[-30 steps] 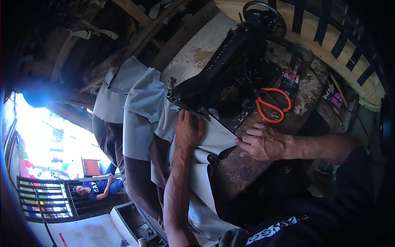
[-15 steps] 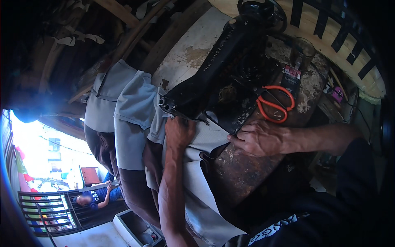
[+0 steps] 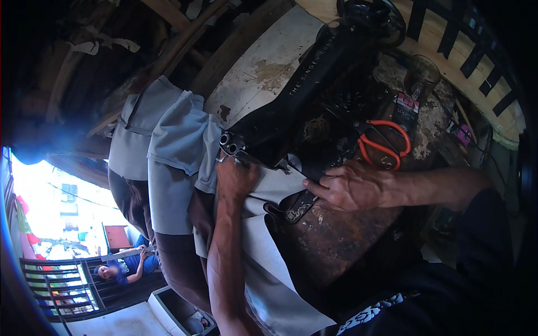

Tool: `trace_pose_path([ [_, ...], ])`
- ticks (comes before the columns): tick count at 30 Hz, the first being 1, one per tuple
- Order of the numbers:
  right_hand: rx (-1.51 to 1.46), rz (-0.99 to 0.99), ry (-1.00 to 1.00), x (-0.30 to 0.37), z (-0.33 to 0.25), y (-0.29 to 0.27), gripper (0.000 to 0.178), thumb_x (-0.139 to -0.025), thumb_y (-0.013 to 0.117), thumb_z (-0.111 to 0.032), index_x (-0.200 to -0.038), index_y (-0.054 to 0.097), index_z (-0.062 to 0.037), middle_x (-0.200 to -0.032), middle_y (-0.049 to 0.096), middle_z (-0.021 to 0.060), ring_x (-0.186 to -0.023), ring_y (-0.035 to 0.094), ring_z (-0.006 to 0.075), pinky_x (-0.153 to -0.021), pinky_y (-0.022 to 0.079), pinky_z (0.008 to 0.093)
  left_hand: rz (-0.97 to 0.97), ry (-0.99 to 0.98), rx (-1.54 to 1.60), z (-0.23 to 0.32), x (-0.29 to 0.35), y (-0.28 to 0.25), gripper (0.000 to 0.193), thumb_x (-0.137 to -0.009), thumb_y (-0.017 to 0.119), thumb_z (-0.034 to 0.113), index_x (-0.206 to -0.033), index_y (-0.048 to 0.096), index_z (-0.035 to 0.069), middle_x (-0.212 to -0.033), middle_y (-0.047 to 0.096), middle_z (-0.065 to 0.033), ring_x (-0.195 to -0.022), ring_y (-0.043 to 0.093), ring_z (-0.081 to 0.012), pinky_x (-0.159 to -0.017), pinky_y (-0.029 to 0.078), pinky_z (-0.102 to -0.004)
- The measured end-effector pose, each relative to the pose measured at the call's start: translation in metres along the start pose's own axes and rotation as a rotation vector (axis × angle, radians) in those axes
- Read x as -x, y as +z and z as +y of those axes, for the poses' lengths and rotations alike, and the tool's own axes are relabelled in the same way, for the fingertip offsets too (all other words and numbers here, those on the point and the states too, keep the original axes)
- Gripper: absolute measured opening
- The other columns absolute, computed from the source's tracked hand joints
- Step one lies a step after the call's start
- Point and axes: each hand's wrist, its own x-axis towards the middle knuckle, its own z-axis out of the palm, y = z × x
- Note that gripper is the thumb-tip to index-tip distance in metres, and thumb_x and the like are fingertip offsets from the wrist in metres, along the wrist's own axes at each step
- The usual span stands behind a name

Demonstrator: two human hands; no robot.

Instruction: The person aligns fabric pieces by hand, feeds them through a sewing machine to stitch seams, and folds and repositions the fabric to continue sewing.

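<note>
A black sewing machine (image 3: 280, 95) stands on a worn table. Grey fabric (image 3: 286, 187) runs under its needle end, with more grey and dark brown cloth hanging off to the left. Beside the needle, my left hand (image 3: 236, 178) is closed on the fabric, its fingertips partly hidden by the machine head. My right hand (image 3: 350, 186) has curled fingers, with the thumb and forefinger at the fabric's right edge by the machine bed. Just beyond that hand lie scissors with orange handles (image 3: 386, 143).
Behind the scissors are a small dark pack (image 3: 404, 109) and a clear glass (image 3: 421, 75). A slatted wooden rail (image 3: 448, 33) curves along the far right. At lower left a person (image 3: 126, 269) sits beyond an open-topped box (image 3: 182, 311).
The view has shifted a little. My right hand has moved slightly left toward the needle, and a patterned metal plate now shows below it beside the fabric. My left hand stays by the needle.
</note>
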Motion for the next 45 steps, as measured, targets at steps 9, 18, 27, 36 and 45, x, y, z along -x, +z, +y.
trace_pose_path([
  [9, -0.105, -0.012, 0.017, -0.010, 0.006, 0.000, 0.051, -0.101, 0.064, -0.033, -0.123, 0.066, 0.0131, -0.067, 0.067, 0.0195, -0.064, 0.073, 0.0331, -0.059, 0.061, 0.0446, 0.044, -0.036, 0.012, -0.008, 0.002, -0.001, 0.040, -0.079, 0.073, 0.011, -0.118, 0.069, 0.007, -0.121, 0.065, -0.0231, -0.109, 0.066, -0.0455, -0.093, 0.057, -0.0491],
  [18, -0.105, -0.052, 0.027, -0.018, 0.011, 0.001, 0.056, -0.100, 0.065, -0.035, -0.126, 0.064, 0.0144, -0.060, 0.064, 0.0199, -0.059, 0.071, 0.0355, -0.055, 0.059, 0.0462, 0.031, -0.067, 0.114, -0.020, -0.001, -0.003, 0.039, -0.077, 0.075, 0.008, -0.115, 0.069, 0.006, -0.116, 0.064, -0.0214, -0.106, 0.065, -0.0450, -0.091, 0.057, -0.0493],
  [27, -0.124, -0.033, 0.063, -0.021, 0.013, -0.002, 0.056, -0.101, 0.066, -0.038, -0.133, 0.062, 0.0075, -0.050, 0.055, 0.0113, -0.045, 0.062, 0.0327, -0.047, 0.055, 0.0430, 0.056, -0.021, 0.079, -0.020, -0.005, -0.006, 0.043, -0.072, 0.076, 0.004, -0.115, 0.068, 0.003, -0.114, 0.063, -0.0210, -0.103, 0.066, -0.0448, -0.091, 0.057, -0.0475],
  [36, -0.100, -0.035, 0.139, -0.024, 0.012, 0.011, 0.056, -0.101, 0.065, -0.037, -0.137, 0.061, 0.0061, -0.047, 0.054, 0.0103, -0.044, 0.063, 0.0315, -0.046, 0.054, 0.0448, 0.067, -0.061, 0.166, -0.025, -0.006, -0.004, 0.044, -0.071, 0.076, 0.004, -0.114, 0.068, 0.005, -0.109, 0.064, -0.0195, -0.105, 0.066, -0.0446, -0.092, 0.056, -0.0489],
  [45, -0.081, -0.042, 0.170, -0.025, 0.008, 0.008, 0.055, -0.101, 0.064, -0.037, -0.137, 0.062, 0.0042, -0.047, 0.055, 0.0109, -0.044, 0.063, 0.0311, -0.046, 0.054, 0.0453, 0.055, -0.058, 0.183, -0.024, -0.008, -0.005, 0.042, -0.072, 0.077, 0.005, -0.113, 0.069, 0.005, -0.116, 0.065, -0.0199, -0.106, 0.066, -0.0443, -0.095, 0.056, -0.0478],
])
